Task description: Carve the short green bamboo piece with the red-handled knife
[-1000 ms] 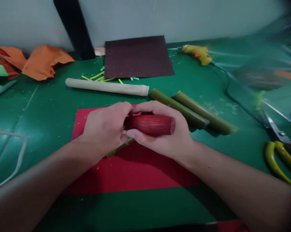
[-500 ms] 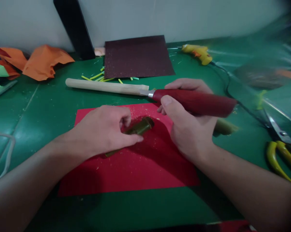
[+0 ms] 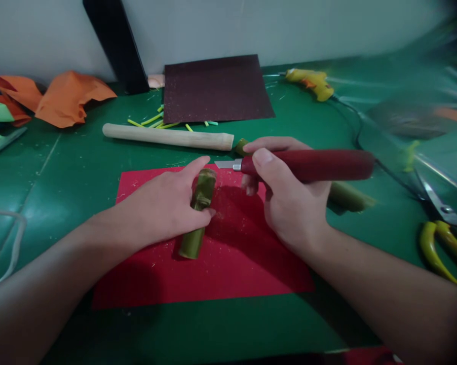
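Observation:
My left hand (image 3: 163, 205) grips a short green bamboo piece (image 3: 196, 215), held nearly upright with its lower end on a red paper sheet (image 3: 221, 263). My right hand (image 3: 289, 197) is closed round the dark red handle of a knife (image 3: 308, 165). The knife lies level, its short silver blade pointing left toward the top of the bamboo piece, a small gap between them.
Behind lie a pale wooden stick (image 3: 167, 136), green bamboo lengths (image 3: 346, 196) partly behind my right hand, a dark sandpaper sheet (image 3: 217, 88) and a yellow glue gun (image 3: 308, 82) with its cable. Orange paper (image 3: 67, 96) sits far left, yellow-handled pliers (image 3: 439, 248) right. All rests on a green mat (image 3: 61, 167).
The knife came out of my left hand's reach, swung right, then lowered with its blade toward the bamboo. My left hand stood the bamboo piece up from lying flat.

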`<action>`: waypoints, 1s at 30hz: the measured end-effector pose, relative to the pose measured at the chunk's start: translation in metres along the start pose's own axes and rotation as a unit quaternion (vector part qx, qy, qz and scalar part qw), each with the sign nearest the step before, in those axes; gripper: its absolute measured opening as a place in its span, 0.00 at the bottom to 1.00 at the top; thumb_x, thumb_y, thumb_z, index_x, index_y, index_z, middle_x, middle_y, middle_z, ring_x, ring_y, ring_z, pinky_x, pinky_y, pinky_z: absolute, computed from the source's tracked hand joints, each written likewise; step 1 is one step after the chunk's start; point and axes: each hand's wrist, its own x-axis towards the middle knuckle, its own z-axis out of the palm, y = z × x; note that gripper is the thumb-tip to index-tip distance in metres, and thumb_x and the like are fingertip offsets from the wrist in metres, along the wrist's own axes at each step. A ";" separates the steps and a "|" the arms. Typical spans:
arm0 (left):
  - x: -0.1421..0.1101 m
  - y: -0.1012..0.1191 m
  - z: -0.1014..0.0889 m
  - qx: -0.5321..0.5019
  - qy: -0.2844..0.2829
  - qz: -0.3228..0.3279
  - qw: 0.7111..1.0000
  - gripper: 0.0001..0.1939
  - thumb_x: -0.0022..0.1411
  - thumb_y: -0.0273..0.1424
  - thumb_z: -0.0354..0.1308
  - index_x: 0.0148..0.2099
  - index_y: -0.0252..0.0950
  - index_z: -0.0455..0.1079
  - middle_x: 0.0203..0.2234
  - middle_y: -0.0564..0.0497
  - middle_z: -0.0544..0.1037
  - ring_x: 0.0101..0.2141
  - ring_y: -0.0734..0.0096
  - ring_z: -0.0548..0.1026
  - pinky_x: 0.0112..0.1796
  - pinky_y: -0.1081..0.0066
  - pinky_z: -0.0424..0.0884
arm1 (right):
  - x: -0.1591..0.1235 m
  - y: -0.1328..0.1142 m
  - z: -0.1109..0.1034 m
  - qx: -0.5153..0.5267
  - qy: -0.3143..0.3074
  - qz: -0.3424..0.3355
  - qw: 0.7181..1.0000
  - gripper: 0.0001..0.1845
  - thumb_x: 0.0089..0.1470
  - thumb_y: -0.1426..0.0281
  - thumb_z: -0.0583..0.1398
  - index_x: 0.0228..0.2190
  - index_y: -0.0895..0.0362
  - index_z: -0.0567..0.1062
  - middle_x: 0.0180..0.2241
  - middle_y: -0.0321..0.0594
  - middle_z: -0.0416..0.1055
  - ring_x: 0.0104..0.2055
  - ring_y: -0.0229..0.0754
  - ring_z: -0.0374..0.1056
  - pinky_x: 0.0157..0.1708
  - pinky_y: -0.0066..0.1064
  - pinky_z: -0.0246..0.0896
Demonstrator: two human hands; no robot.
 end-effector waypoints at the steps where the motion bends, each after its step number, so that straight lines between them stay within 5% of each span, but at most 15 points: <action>1: 0.000 0.000 0.001 -0.002 0.007 0.002 1.000 0.44 0.55 0.40 0.63 0.72 0.47 0.52 0.31 0.53 0.78 0.27 0.65 0.73 0.25 0.70 0.62 | 0.000 -0.001 0.001 0.023 -0.009 -0.002 1.000 0.06 0.57 0.64 0.65 0.33 0.53 0.76 0.25 0.33 0.70 0.23 0.37 0.65 0.24 0.33 0.63; 6: 0.006 -0.009 0.008 -0.024 0.085 0.037 0.995 0.19 0.60 0.38 0.58 0.54 0.44 0.71 0.22 0.55 0.74 0.23 0.69 0.70 0.23 0.70 0.61 | 0.002 -0.002 0.003 0.010 -0.004 0.025 1.000 0.06 0.55 0.64 0.67 0.31 0.51 0.76 0.26 0.33 0.71 0.25 0.37 0.67 0.27 0.32 0.66; 9: 0.011 -0.014 0.012 -0.075 0.117 0.025 0.990 0.09 0.61 0.38 0.58 0.41 0.41 0.70 0.17 0.57 0.70 0.19 0.72 0.66 0.21 0.71 0.58 | 0.003 -0.001 0.004 0.006 0.035 0.035 0.999 0.12 0.49 0.64 0.71 0.27 0.53 0.73 0.24 0.31 0.68 0.24 0.35 0.64 0.26 0.30 0.65; 17: 0.014 -0.017 0.018 -0.155 0.180 -0.030 0.971 0.14 0.61 0.45 0.59 0.39 0.40 0.66 0.17 0.58 0.72 0.19 0.73 0.65 0.22 0.70 0.60 | 0.001 0.004 0.007 0.003 -0.047 0.146 0.988 0.11 0.53 0.66 0.66 0.22 0.55 0.74 0.15 0.31 0.67 0.17 0.34 0.62 0.17 0.27 0.55; 30: 0.017 -0.022 0.021 -0.043 0.226 0.016 0.973 0.14 0.60 0.44 0.61 0.40 0.39 0.71 0.21 0.57 0.69 0.23 0.74 0.65 0.26 0.70 0.60 | 0.002 -0.002 0.013 0.001 -0.108 0.177 0.978 0.12 0.44 0.69 0.71 0.20 0.57 0.73 0.16 0.31 0.68 0.17 0.30 0.60 0.18 0.24 0.55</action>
